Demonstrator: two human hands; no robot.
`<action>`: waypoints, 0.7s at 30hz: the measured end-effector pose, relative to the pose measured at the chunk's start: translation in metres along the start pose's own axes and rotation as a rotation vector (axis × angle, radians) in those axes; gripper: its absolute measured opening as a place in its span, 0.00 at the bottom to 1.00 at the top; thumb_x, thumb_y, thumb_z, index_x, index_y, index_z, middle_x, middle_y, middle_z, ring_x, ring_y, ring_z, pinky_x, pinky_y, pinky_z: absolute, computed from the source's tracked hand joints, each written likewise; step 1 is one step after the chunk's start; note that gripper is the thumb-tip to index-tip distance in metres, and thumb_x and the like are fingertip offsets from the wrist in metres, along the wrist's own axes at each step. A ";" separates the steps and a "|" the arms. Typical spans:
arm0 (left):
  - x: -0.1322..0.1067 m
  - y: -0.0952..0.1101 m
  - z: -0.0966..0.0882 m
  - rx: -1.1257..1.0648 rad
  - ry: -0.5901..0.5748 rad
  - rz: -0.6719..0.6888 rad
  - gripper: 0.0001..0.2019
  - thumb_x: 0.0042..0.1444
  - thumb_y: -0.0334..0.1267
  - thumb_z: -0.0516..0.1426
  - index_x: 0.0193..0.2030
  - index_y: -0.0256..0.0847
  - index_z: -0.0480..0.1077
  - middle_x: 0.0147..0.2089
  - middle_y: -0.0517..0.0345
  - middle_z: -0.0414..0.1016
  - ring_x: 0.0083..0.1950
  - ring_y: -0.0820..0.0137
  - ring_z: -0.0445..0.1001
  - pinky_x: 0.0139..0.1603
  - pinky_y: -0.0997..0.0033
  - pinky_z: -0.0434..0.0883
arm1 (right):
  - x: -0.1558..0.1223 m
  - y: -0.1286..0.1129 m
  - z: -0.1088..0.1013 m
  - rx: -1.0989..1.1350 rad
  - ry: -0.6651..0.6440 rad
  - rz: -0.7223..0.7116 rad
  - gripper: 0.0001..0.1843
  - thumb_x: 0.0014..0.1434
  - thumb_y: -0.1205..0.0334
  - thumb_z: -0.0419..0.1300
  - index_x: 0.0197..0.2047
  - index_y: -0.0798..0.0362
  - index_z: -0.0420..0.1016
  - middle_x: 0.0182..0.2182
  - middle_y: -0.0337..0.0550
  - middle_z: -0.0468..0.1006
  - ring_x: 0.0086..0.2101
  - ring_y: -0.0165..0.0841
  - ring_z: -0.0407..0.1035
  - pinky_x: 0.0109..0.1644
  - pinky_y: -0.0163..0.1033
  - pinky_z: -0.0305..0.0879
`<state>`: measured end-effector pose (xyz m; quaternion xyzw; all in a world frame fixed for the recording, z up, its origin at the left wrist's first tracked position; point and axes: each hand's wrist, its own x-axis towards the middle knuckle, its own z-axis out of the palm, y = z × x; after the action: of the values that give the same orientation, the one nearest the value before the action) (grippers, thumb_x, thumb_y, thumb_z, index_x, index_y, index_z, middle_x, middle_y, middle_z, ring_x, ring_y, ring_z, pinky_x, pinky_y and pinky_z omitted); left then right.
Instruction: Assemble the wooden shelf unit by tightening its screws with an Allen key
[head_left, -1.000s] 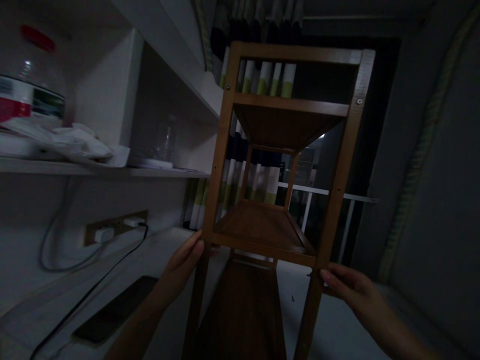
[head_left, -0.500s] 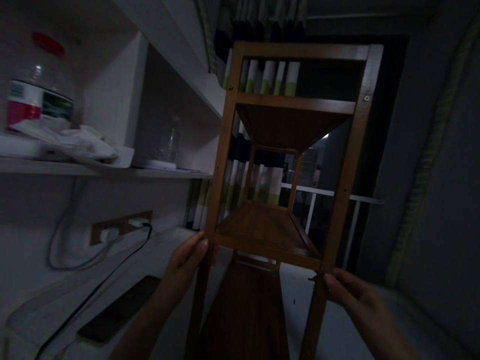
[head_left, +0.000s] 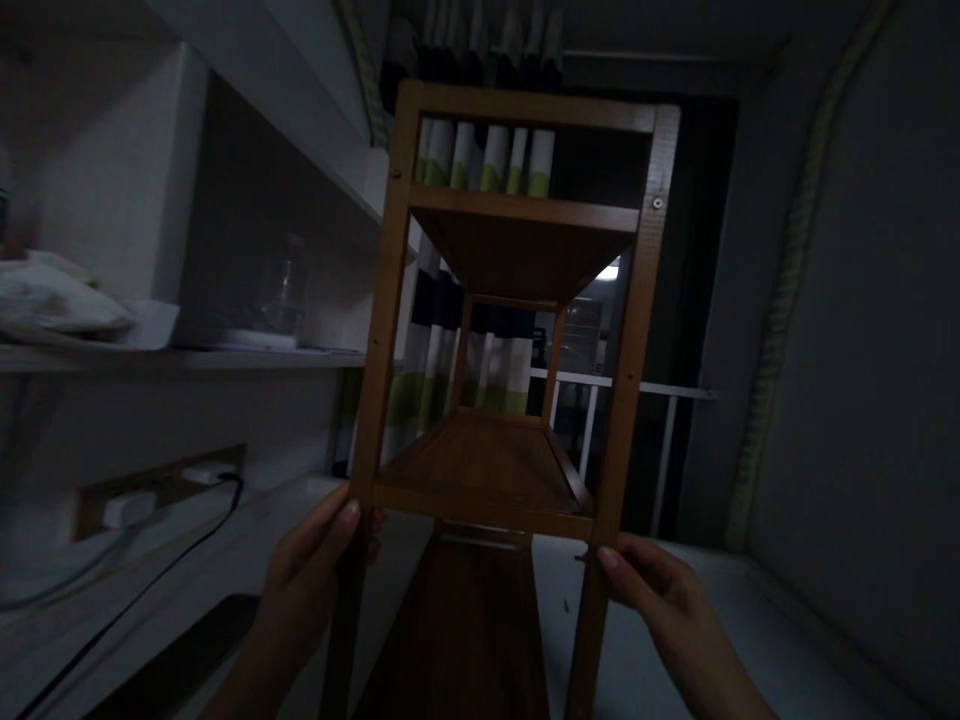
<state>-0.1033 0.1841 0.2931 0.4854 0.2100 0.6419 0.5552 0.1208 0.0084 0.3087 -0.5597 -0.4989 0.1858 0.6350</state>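
Note:
A brown wooden shelf rack (head_left: 517, 215) with several tiers stands upright in front of me in a dim room. My left hand (head_left: 315, 560) is wrapped round its left front post, just under the middle shelf. My right hand (head_left: 649, 590) grips the right front post at about the same height. The rack's lower part runs out of view at the bottom edge.
A wall shelf (head_left: 180, 355) at the left carries a clear bottle (head_left: 283, 290) and crumpled white plastic (head_left: 52, 305). Below it sit a wall socket (head_left: 150, 490) with a black cable and a dark phone (head_left: 180, 660). Striped curtains (head_left: 450, 360) and a white railing (head_left: 660, 440) stand behind the rack.
The view has swung right, so the rack and both hands sit further left in the picture. The red-capped bottle at the far left has left the view. Both hands keep their grip.

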 end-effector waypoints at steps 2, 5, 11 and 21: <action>-0.001 0.002 0.002 -0.001 0.001 -0.004 0.26 0.36 0.47 0.62 0.44 0.42 0.68 0.28 0.63 0.71 0.26 0.77 0.68 0.24 0.82 0.68 | -0.001 0.000 0.000 -0.003 0.005 -0.007 0.16 0.49 0.50 0.58 0.36 0.51 0.74 0.34 0.42 0.76 0.36 0.34 0.69 0.40 0.37 0.65; -0.003 0.005 0.003 0.007 -0.015 -0.007 0.26 0.37 0.47 0.62 0.45 0.42 0.67 0.28 0.63 0.70 0.27 0.76 0.68 0.25 0.82 0.68 | -0.001 0.002 -0.001 -0.012 0.007 -0.018 0.16 0.49 0.50 0.58 0.36 0.51 0.74 0.32 0.42 0.76 0.34 0.34 0.69 0.40 0.37 0.65; -0.008 0.008 0.005 0.078 -0.030 0.055 0.28 0.42 0.47 0.59 0.51 0.41 0.61 0.28 0.62 0.70 0.26 0.76 0.67 0.25 0.81 0.67 | 0.000 0.004 -0.003 0.008 -0.006 -0.018 0.14 0.48 0.51 0.59 0.36 0.50 0.75 0.33 0.41 0.76 0.36 0.34 0.69 0.41 0.36 0.65; -0.006 0.002 0.004 0.111 0.004 0.117 0.33 0.39 0.51 0.60 0.53 0.43 0.59 0.27 0.62 0.71 0.23 0.76 0.67 0.22 0.80 0.66 | -0.004 0.020 -0.013 0.048 0.024 0.003 0.16 0.46 0.50 0.61 0.35 0.53 0.75 0.31 0.43 0.75 0.36 0.35 0.68 0.42 0.40 0.66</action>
<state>-0.1014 0.1772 0.2938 0.5257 0.2173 0.6616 0.4886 0.1360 0.0046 0.2905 -0.5472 -0.4858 0.1919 0.6540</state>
